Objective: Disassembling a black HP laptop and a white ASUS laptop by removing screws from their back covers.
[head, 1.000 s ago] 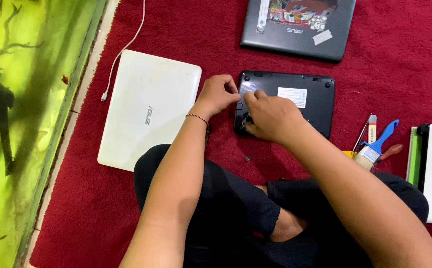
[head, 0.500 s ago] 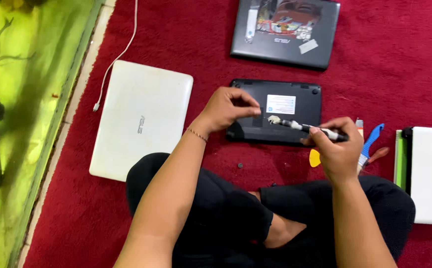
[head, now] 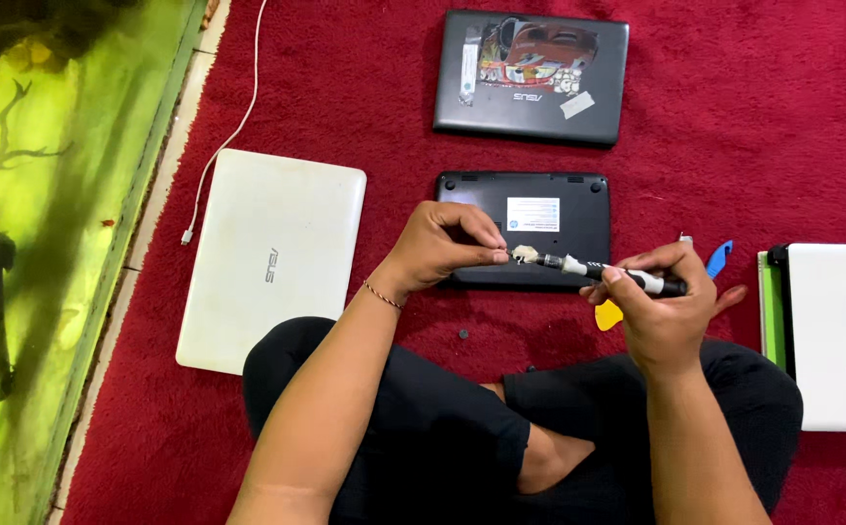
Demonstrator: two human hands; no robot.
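Sitting cross-legged on a red carpet, the person is working w/ both hands over a small black laptop that is lying bottom-side up right in front of the knees. The right hand is clenching a screwdriver around its black and white handle, shaft pointing left, roughly level. The left hand is pinching at the screwdriver's tip w/ thumb and fingertips; a small pale bit is showing there, too small to tell what it is. Both hands are hovering just above the laptop's near edge, approx. at its middle.

A white laptop, lid shut, is lying to the left, w/ a white cable trailing off beyond it. A dark grey laptop w/ stickers is lying farther away, beyond the black one. A yellow pick and a blue pry tool are lying just by the right hand. Another white device is sitting at far right. A small dark screw is lying on the carpet near the left knee.
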